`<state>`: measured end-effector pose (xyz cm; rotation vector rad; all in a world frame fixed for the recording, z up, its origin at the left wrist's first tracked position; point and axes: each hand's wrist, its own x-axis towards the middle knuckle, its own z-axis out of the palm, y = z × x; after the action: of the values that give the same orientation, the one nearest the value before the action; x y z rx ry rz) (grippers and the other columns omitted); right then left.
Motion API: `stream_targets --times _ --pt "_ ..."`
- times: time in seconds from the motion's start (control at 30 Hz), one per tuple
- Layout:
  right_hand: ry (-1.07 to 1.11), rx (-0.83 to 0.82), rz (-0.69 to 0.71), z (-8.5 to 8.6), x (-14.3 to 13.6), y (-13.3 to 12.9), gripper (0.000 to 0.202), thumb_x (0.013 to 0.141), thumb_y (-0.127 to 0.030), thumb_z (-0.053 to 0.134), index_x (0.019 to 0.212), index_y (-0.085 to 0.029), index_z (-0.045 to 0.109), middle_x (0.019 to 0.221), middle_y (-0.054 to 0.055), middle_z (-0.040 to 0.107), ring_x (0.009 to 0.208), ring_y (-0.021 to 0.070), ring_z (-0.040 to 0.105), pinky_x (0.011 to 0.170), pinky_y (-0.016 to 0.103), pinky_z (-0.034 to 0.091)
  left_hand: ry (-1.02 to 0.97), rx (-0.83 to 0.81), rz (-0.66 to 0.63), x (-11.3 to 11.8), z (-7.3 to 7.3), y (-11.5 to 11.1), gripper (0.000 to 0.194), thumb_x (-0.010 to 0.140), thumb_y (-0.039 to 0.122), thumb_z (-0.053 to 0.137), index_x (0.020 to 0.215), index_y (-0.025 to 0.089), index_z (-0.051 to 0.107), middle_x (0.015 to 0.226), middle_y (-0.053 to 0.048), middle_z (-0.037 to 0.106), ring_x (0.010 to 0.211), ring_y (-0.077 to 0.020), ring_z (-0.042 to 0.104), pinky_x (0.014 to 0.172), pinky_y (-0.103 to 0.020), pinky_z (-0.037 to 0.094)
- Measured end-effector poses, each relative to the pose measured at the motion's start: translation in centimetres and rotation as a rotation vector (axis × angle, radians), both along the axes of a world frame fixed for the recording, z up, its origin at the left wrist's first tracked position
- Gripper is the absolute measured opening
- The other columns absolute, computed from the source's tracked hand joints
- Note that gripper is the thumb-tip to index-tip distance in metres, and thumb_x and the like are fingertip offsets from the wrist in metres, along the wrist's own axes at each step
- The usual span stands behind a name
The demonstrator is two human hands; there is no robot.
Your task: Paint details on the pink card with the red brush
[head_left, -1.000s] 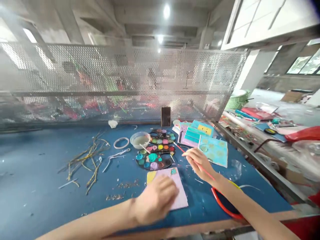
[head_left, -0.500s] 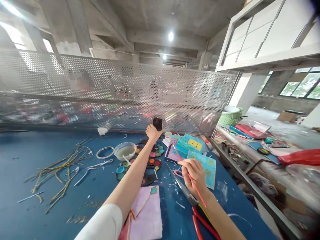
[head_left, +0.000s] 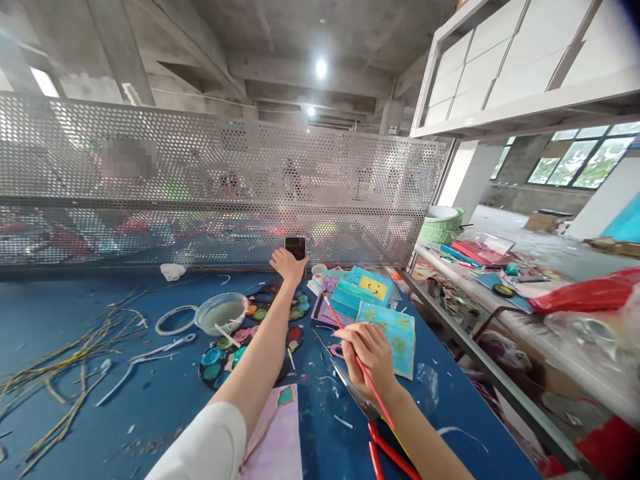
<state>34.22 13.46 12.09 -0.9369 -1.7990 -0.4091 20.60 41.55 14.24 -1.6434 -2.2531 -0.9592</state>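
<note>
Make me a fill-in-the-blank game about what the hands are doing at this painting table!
1. The left hand reaches out to the small dark ___ leaning against the mesh screen.
2. The right hand holds a thin red ___.
3. The table top is the colour ___.
4. The clear bowl sits beside the paint ___.

Missing words: phone; paintbrush; blue; palette

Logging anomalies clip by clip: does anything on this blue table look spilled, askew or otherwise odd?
Yes, minor mess. Yellowish twigs lie strewn across the blue table, with white scraps around them. A stick leans out of the cloudy water cup. Open red-handled scissors lie under the right hand holding a red brush.
</note>
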Motion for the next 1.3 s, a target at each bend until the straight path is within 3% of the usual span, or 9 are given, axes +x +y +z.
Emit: stream_targets --times 0.17,0.37,0.5,0.83,1.3 --pt "-0.015 0.015 -0.013 -0.2 0.1 0.2 0.019 0.091 -0.013 0.046 0.099 -0.021 0.06 0.084 0.004 0.065 0.08 0.0172 0.057 0.074 0.033 0.042 0.05 -0.069 -0.06 -1.8 0.2 0.2 0.046 0.089 0.046 0.057 0.125 0.017 0.053 0.131 -0.01 0.054 0.119 -0.0248 0.053 0.1 -0.05 0.047" --pt "-0.034 0.014 0.004 -0.1 0.0 0.0 0.018 0.091 -0.013 0.045 0.097 -0.02 0.06 0.082 0.004 0.065 0.079 0.0167 0.057 0.074 0.033 0.043 0.119 -0.31 -0.237 -6.7 0.6 1.4 0.041 0.089 0.045 0.057 0.12 0.017 0.057 0.127 -0.009 0.057 0.117 -0.0237 0.055 0.1 -0.049 0.047" --pt "-0.049 -0.015 0.012 0.2 -0.2 -0.4 0.018 0.091 -0.011 0.046 0.097 -0.02 0.06 0.082 0.003 0.065 0.078 0.0162 0.056 0.074 0.032 0.043 0.15 -0.438 -0.306 -8.1 0.1 1.7 0.042 0.09 0.045 0.057 0.119 0.016 0.057 0.125 -0.009 0.058 0.116 -0.0237 0.056 0.099 -0.049 0.048" --pt "-0.065 -0.037 0.004 0.1 -0.2 -0.6 0.018 0.091 -0.011 0.046 0.096 -0.021 0.06 0.081 0.003 0.065 0.077 0.0167 0.057 0.073 0.032 0.044 0.246 -0.529 -0.397 -7.8 -0.3 2.3 0.041 0.09 0.045 0.056 0.118 0.016 0.057 0.124 -0.01 0.058 0.115 -0.0237 0.056 0.099 -0.048 0.048" --pt "-0.075 -0.036 0.018 0.0 -0.2 -0.6 0.017 0.09 -0.01 0.048 0.097 -0.02 0.059 0.082 0.004 0.065 0.077 0.0176 0.055 0.072 0.033 0.042 0.293 -0.509 -0.383 -7.6 -1.0 2.1 0.04 0.09 0.045 0.056 0.119 0.017 0.057 0.126 -0.009 0.058 0.116 -0.0232 0.056 0.1 -0.048 0.047"
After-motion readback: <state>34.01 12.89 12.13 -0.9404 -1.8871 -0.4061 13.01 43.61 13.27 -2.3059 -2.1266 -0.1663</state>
